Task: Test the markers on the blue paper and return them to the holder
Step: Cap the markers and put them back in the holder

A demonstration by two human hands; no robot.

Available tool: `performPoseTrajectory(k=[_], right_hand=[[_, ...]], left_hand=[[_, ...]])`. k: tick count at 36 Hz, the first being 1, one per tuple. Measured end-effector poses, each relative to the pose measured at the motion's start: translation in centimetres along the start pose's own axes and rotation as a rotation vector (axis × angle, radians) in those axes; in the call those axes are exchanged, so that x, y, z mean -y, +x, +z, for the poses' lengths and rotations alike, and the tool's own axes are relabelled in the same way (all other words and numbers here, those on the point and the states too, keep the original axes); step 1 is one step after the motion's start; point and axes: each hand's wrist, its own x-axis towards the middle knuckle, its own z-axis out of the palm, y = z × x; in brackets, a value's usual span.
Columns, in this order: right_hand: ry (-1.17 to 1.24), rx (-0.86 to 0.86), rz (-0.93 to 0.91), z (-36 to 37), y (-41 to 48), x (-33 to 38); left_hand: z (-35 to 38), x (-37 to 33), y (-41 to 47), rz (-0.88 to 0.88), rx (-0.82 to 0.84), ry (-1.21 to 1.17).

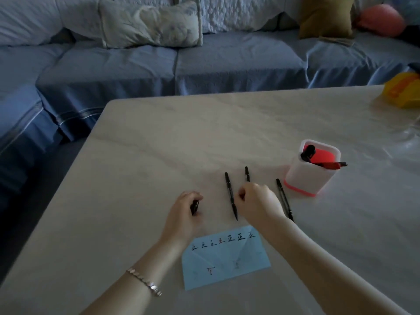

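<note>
- Markers lie on the pale desk (136, 155): one (231, 196) between the two hands, one (284, 199) just right of the right hand, and a third (247, 173) whose far end shows beyond the right hand's knuckles. All three run roughly parallel, pointing away from the person.
- Left hand (185, 210) is closed around a short dark marker (195, 207), resting on the desk.
- Right hand (258, 201) is curled into a loose fist over the third marker; whether it grips that marker cannot be told.
- Holder (311, 176), white with a red base, stands upright on the desk to the right of the markers. It contains a black marker (308, 152) and a red one (333, 165) leaning over its rim.
- Blue paper (227, 260) lies flat nearest the person, between the forearms, with a row of written test marks along its far edge and a few more lower down.
- A bracelet (145, 281) circles the left wrist.
- A blue sofa (172, 64) with cushions sits beyond the desk.
</note>
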Motion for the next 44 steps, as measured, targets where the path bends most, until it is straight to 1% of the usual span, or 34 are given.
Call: performPoseTrajectory(k=[2,5,10,12,13,15,16,19,23,25,27,31,34,40,44], right_hand=[[-0.095,0.056,0.064,1.0,1.7,1.3],[-0.185,0.077,0.134,2.0,3.6,2.6],[-0.253,0.154,0.188,2.8,4.0,3.4],[-0.222,0.177,0.176,2.7,3.8,3.3],[-0.152,0.195,0.161,2.6,3.8,3.2],[0.072,0.225,0.117,2.1,3.4,2.8],[0.191,0.212,0.085,1.7,3.0,2.6],[0.533,0.081,0.046,-0.2,0.8,2.2],[1.07,-0.069,0.089,-2.6,-3.1,0.8],[1.222,-0.132,0.099,-3.3,-4.8,-0.1],[1.338,-0.153,0.088,-3.5,-6.2,-0.8],[1.452,-0.138,0.025,-3.3,-8.5,-1.7],[1.445,-0.151,-0.013,-3.1,-9.4,-2.4],[1.436,-0.182,0.0,-3.5,-9.8,-3.1],[1.405,-0.165,0.001,-3.5,-9.9,-3.0]], left_hand=[[-0.8,0.6,-0.7,-0.058,-0.063,-0.104],[-1.8,1.4,-1.6,-0.156,-0.109,-0.226],[-2.8,1.4,-2.7,-0.266,-0.188,-0.428],[-2.8,1.2,-2.9,-0.296,-0.183,-0.47],[-2.7,1.0,-3.0,-0.297,-0.169,-0.481],[-2.7,0.3,-3.1,-0.278,-0.138,-0.509],[-2.7,-0.3,-3.3,-0.273,-0.124,-0.529],[-2.7,-1.6,-3.9,-0.244,-0.101,-0.566],[-2.4,-3.5,-4.8,-0.199,-0.07,-0.561],[-2.2,-4.5,-5.2,-0.188,-0.04,-0.558],[-2.0,-5.4,-5.6,-0.17,-0.015,-0.549],[-1.6,-6.7,-6.5,-0.146,-0.007,-0.537],[-1.3,-7.3,-6.9,-0.138,-0.002,-0.531],[-1.0,-8.1,-7.3,-0.128,0.023,-0.516],[-1.1,-8.3,-7.4,-0.111,0.041,-0.511]])
